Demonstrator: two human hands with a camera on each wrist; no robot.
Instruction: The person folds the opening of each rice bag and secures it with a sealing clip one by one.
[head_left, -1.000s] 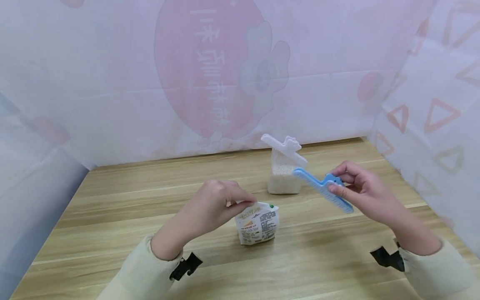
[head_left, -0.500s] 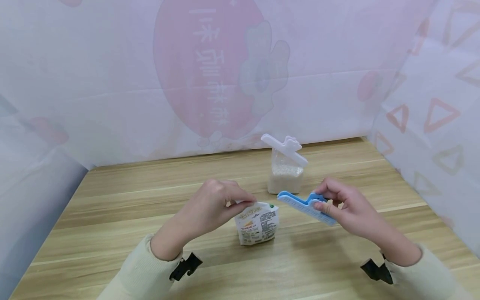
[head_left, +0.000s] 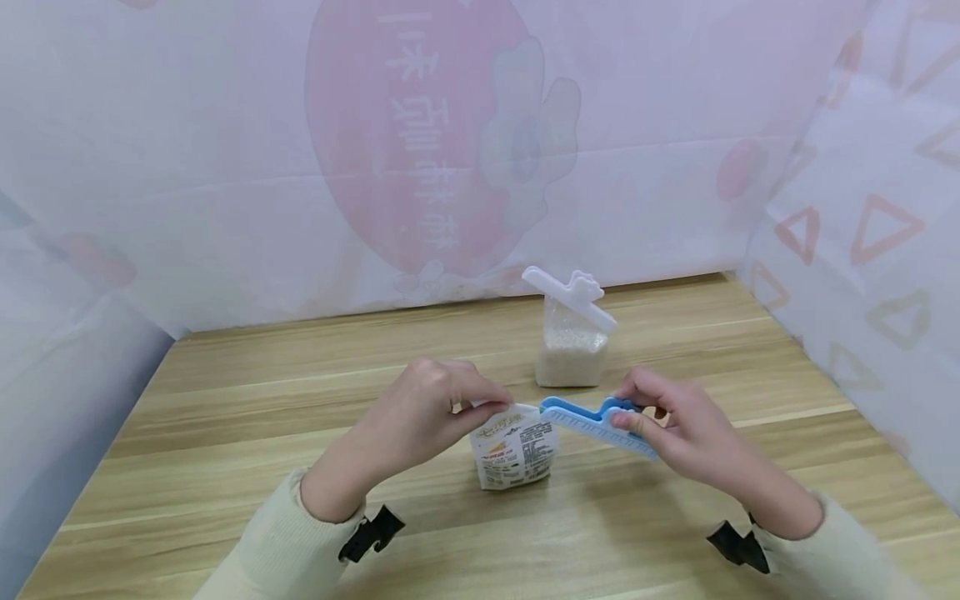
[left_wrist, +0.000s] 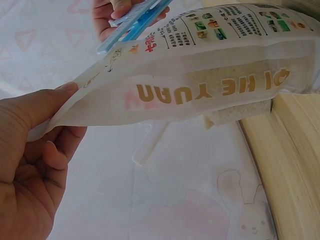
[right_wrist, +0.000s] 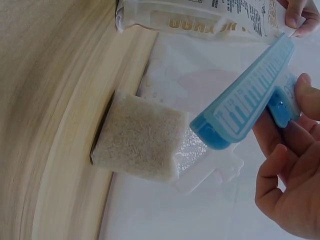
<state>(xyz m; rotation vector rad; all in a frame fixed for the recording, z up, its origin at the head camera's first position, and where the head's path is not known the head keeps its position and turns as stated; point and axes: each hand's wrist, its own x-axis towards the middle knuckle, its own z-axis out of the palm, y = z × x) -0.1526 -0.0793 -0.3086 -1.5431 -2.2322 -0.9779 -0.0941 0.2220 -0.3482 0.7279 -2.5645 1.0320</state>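
Observation:
A white printed food bag [head_left: 514, 450] stands upright on the wooden table. My left hand [head_left: 435, 410] pinches its top left corner between thumb and fingers; the left wrist view shows the thumb pressed on the bag's edge. In my right hand [head_left: 686, 425] is a blue bag clip [head_left: 600, 423], gripped by its handles with thumb and fingers. The clip's far end overlaps the bag's top right corner in the head view. The right wrist view shows the long bars of the clip [right_wrist: 245, 100] slanting up to the bag's top edge.
Behind the white bag stands a clear bag of rice [head_left: 572, 358], its top held by a white bag clip [head_left: 573, 298]. The wooden table [head_left: 300, 392] is enclosed by pale printed cloth [head_left: 225, 233] at the back and sides.
My right hand has moved left and down with the blue bag clip, bringing its end to the white bag's top right corner. The left hand has stayed on the bag.

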